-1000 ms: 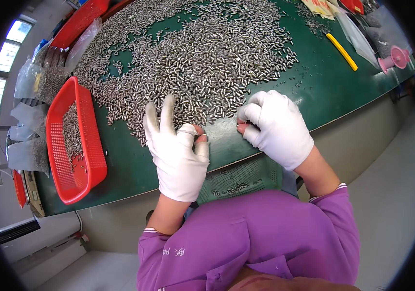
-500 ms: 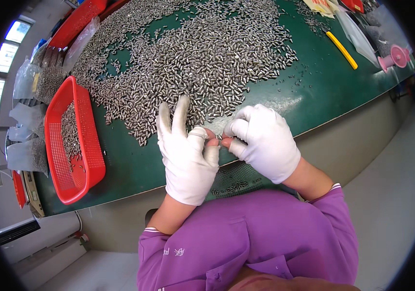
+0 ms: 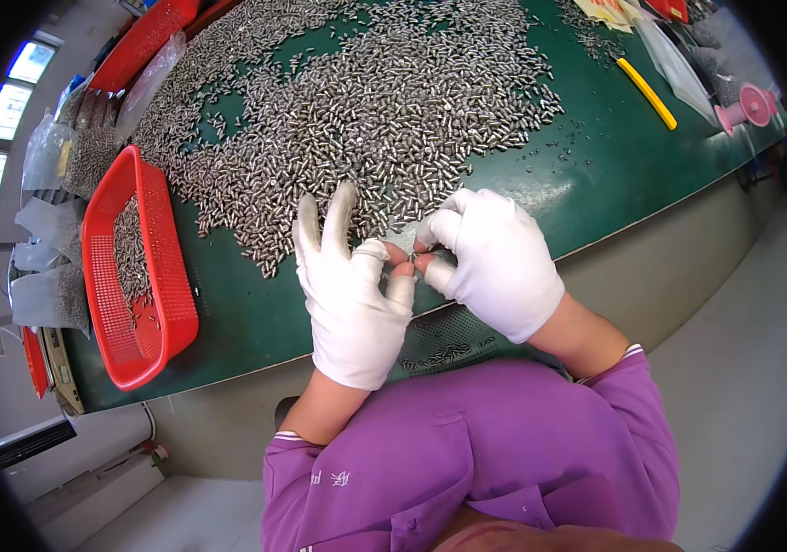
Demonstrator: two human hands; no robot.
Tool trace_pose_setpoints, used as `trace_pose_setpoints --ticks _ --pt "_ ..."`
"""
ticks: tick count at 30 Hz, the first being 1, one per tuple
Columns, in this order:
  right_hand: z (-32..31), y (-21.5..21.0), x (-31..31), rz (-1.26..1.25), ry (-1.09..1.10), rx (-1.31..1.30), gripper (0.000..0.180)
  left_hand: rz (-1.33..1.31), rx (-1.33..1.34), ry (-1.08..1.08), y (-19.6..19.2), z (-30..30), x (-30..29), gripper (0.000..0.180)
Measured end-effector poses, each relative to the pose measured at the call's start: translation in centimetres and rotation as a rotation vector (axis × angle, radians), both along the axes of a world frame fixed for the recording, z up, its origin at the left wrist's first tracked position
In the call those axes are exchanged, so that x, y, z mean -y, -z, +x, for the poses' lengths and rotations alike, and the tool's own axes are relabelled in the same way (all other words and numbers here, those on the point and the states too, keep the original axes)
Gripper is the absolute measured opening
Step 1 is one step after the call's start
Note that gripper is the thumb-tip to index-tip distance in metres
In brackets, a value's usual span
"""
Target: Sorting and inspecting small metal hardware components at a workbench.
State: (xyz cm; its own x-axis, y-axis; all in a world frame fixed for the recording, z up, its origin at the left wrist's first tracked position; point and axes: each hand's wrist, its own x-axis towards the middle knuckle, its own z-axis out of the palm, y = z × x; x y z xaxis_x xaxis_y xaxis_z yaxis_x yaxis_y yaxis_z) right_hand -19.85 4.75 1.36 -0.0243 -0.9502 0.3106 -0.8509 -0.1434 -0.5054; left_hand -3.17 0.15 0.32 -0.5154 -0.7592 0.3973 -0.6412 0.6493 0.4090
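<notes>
My two hands meet over the front of the green table (image 3: 623, 179), both in white gloves with bare thumb and index tips. Between their fingertips is a small metal pin (image 3: 413, 259), mostly covered. My left hand (image 3: 349, 308) pinches it from the left, its other fingers stretched toward the pile. From the right, my right hand (image 3: 499, 262) pinches at the same piece with curled fingers. Just beyond lies a wide heap of small silvery metal pins (image 3: 384, 120).
A red plastic basket (image 3: 186, 304) with some pins inside stands at the left. Below my hands is a green mesh tray (image 3: 421, 342) holding dark pieces. A yellow-handled tool (image 3: 648, 95), a pink spool-like object (image 3: 748, 108) and clear bags (image 3: 51, 299) lie around.
My right hand has shifted slightly left and up, closer to the left fingertips. My left hand has barely moved and both still pinch at the small pin.
</notes>
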Motion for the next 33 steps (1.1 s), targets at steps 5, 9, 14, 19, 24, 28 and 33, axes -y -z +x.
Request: trace_pose_setpoints --ticks 5,9,14,19,24,28,33 --pt "0.0 0.1 -0.1 -0.015 -0.006 0.019 0.01 0.002 0.024 -0.034 -0.1 0.0 -0.2 0.017" --pt "-0.1 0.0 -0.2 0.009 -0.035 0.017 0.009 0.006 0.019 -0.018 -0.1 0.1 -0.1 0.018" --pt "-0.2 -0.2 -0.3 0.026 -0.057 0.014 0.01 0.005 -0.017 0.022 -0.1 0.4 0.0 0.02" --pt "-1.4 -0.1 -1.0 0.042 -0.173 0.056 0.013 0.019 0.029 0.163 -1.1 1.1 -0.1 0.024" --pt "-3.8 0.0 -1.7 0.104 -0.489 0.207 0.013 0.084 0.05 0.401 -2.0 2.2 0.0 0.029" --pt "-3.2 -0.1 -1.2 0.017 -0.167 0.191 0.012 0.029 -0.069 0.163 -0.6 2.1 0.2 0.024" --pt "-2.2 0.6 0.1 -0.094 0.066 -0.077 0.014 -0.071 -0.005 -0.02 0.3 0.1 1.1 0.023"
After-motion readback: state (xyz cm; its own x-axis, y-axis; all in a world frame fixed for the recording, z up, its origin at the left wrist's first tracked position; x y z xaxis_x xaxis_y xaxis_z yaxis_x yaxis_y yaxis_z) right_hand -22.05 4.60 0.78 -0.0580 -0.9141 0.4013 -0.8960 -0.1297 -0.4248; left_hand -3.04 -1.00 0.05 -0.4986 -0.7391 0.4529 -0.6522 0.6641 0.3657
